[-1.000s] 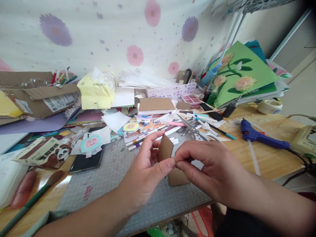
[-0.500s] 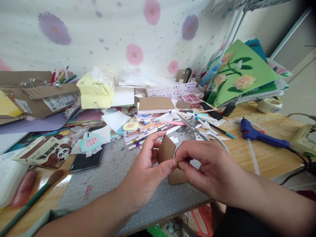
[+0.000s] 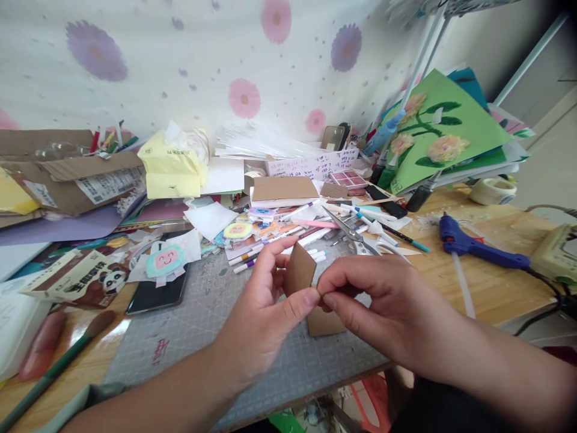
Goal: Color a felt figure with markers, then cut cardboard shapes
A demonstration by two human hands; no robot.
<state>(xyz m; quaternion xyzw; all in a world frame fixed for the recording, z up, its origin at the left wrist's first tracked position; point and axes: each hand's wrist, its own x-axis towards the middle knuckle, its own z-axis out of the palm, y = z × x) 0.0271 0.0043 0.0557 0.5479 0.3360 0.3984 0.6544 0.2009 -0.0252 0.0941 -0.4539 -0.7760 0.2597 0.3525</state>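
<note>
Just below the frame's centre, over the cutting mat (image 3: 216, 325), my left hand (image 3: 265, 313) and right hand (image 3: 387, 307) each close a pinching grip on the small cardboard piece (image 3: 299, 270), tilting it upright, seemingly for inspection.

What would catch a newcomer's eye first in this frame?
At centre, the left hand and right hand pinch a small brown cardboard piece above the grey cutting mat. At right, a blue glue gun lies on the wooden desk, behind it a green flower collage.
</note>
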